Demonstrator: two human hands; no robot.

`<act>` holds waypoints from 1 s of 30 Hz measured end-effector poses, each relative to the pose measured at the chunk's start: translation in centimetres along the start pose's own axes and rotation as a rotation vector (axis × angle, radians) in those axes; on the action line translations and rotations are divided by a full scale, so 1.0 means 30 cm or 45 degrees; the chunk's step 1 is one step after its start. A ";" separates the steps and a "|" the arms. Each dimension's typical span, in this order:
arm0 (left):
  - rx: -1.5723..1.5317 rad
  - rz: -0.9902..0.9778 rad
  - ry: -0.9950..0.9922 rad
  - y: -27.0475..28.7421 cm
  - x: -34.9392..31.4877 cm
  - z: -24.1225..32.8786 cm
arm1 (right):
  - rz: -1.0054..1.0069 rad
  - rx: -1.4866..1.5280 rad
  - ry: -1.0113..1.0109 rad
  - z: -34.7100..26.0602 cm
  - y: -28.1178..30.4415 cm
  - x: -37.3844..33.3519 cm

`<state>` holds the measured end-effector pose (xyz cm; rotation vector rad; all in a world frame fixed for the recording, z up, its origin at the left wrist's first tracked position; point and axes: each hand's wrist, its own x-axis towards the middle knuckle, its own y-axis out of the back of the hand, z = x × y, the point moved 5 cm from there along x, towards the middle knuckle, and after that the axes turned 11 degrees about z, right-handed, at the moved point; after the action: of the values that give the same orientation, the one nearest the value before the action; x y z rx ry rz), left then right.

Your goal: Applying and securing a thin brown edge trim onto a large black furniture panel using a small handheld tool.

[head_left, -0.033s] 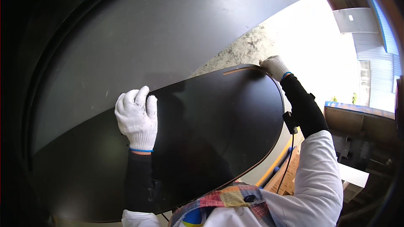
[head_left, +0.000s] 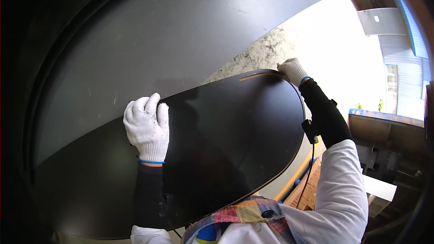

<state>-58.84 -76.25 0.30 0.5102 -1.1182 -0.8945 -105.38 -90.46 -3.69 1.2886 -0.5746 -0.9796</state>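
A large black oval board [head_left: 235,122] with a rounded right end lies in front of me, its thin brown rim showing along the near side. My left hand [head_left: 147,129], in a white knit glove, rests at the board's far edge with its fingers bent over it and the thumb on top. At the far right curve, my gloved right hand [head_left: 292,70] is closed against the edge. Whatever its fingers pinch is hidden. Just inside that curve, a narrow light-brown streak [head_left: 260,76] follows the edge.
Beyond the board spreads a large grey flat panel [head_left: 181,31]. Mottled floor [head_left: 257,54] shows between the two. A thin black cable [head_left: 308,176] hangs from my right forearm. At right stand brown wooden pieces [head_left: 311,185] and a white box-like item [head_left: 379,187].
My right hand has shifted very slightly up and to the left along the rounded edge. The left hand and the board stay where they were.
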 end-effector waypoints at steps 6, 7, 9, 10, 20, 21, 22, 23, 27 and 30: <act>0.043 -0.030 0.001 0.002 -0.043 -0.058 | -0.072 0.698 -0.518 -0.415 0.216 0.262; 0.031 -0.032 -0.003 0.003 -0.046 -0.061 | -0.023 0.612 -0.390 -0.420 0.203 0.271; 0.000 -0.025 0.001 0.011 -0.032 -0.035 | 0.234 0.370 0.001 -0.238 0.125 0.133; 0.028 -0.030 -0.006 0.030 -0.012 -0.060 | 0.127 0.253 0.055 -0.199 0.123 0.095; 0.098 -0.019 -0.060 0.033 -0.013 -0.054 | -0.019 0.756 -0.836 -0.267 0.155 0.153; 0.076 -0.020 -0.040 0.031 -0.014 -0.058 | 0.076 0.751 -0.754 -0.384 0.201 0.211; 0.067 -0.014 -0.057 0.030 -0.012 -0.056 | 0.174 0.741 -0.671 -0.443 0.242 0.241; 0.046 0.013 -0.052 0.029 -0.017 -0.055 | 0.182 0.738 -0.688 -0.423 0.265 0.231; 0.030 -0.005 -0.044 0.047 -0.013 -0.076 | 0.028 1.146 -1.218 -0.233 0.171 0.061; -0.008 -0.003 -0.034 0.017 -0.014 -0.031 | -0.150 0.019 -0.379 0.037 -0.052 -0.226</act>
<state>-57.86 -75.70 0.09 0.4960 -1.1391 -0.9091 -110.09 -85.23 -3.85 1.2081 -0.7411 -1.2796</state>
